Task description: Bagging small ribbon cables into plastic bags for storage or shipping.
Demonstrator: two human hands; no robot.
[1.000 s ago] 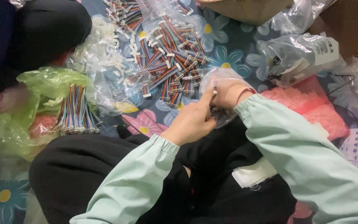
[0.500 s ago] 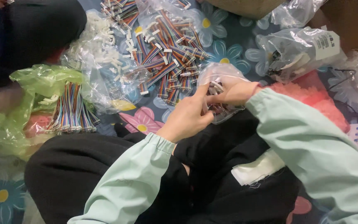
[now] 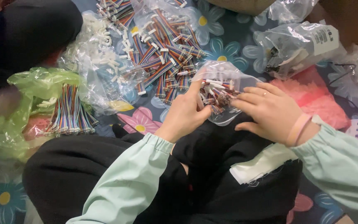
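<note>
Head view: your left hand [image 3: 185, 116] and right hand [image 3: 270, 110] both pinch short cable pieces [image 3: 217, 94] in the clear bag [image 3: 222, 72]; draw one piece toward six o'clock, bag pinned.

We sit on the floor of a home turned piecework spot: a flowered mat [image 3: 224, 52] serves as the bench. On it lie clear bags of rainbow ribbon cables [image 3: 162, 54]; left of them, white connectors [image 3: 104, 49] and a green bag [image 3: 21, 108].
</note>
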